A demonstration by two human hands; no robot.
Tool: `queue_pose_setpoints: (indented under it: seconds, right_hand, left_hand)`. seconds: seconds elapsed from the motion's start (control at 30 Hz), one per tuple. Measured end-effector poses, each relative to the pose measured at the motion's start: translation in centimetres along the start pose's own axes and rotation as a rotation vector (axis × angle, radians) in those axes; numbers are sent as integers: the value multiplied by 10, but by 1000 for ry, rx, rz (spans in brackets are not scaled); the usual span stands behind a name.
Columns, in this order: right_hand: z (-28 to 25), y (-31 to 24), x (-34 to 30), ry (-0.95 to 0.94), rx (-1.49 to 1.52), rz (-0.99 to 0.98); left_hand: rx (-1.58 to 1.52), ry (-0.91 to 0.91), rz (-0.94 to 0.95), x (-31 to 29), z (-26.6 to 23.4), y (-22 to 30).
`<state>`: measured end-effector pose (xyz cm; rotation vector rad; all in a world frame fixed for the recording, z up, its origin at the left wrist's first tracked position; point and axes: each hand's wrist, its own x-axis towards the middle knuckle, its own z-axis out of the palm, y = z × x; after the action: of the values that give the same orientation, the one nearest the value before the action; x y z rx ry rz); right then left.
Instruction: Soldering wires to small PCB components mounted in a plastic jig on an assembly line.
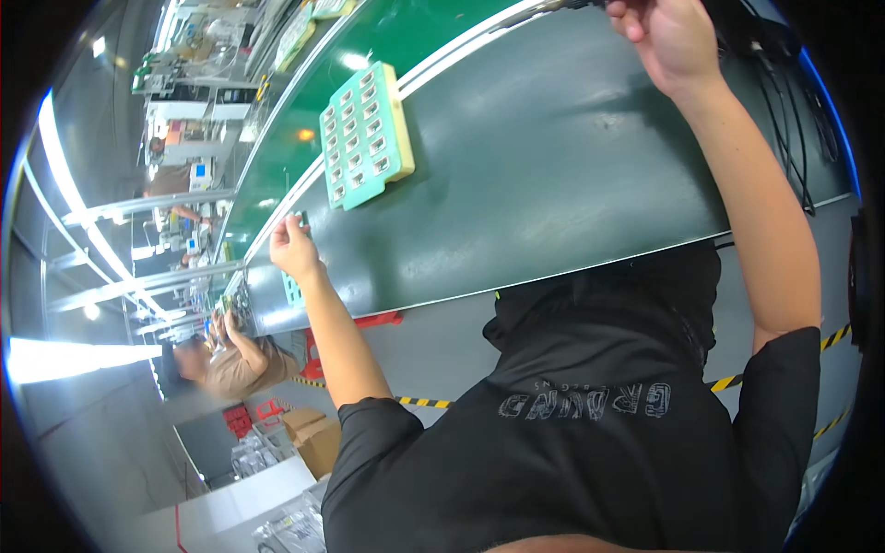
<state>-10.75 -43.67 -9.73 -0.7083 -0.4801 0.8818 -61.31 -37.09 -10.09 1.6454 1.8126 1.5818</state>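
Observation:
My left hand (293, 251) is raised at the left part of the grey-green worktable (535, 194), its thumb and fingers pinched on a small dark piece (303, 219) too tiny to name. Just to the right of it and farther off lies a teal foam tray (363, 109) with a yellow underside. Rows of square slots in the tray hold small silvery parts. My right hand (671, 41) is at the far right, by the top edge of the view, with its fingers curled in. A dark object (553, 5) shows beside its fingertips; whether they grip it is cut off.
A green conveyor strip (267, 175) with a pale rail runs along the far side. Black cables (788, 138) hang at the right end. Another teal tray (292, 288) lies partly behind my left forearm. A co-worker (244, 364) sits farther left, near cardboard boxes (313, 441).

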Motion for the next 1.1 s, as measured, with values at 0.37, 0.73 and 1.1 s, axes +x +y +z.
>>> queue_pose_setpoints:
  seconds: [0.37,0.73,1.1]
  right_hand:
    - [10,-3,-14,72,-74,40]
    - [-5,-18,6,48,82,-109]
    - [-21,-23,24,158,126,-241]
  left_hand:
    - [85,50,-164,-31,-21,-22]
    - [-198,-598,148,-99,111,133]
    - [117,-733,465,-132,295,185]
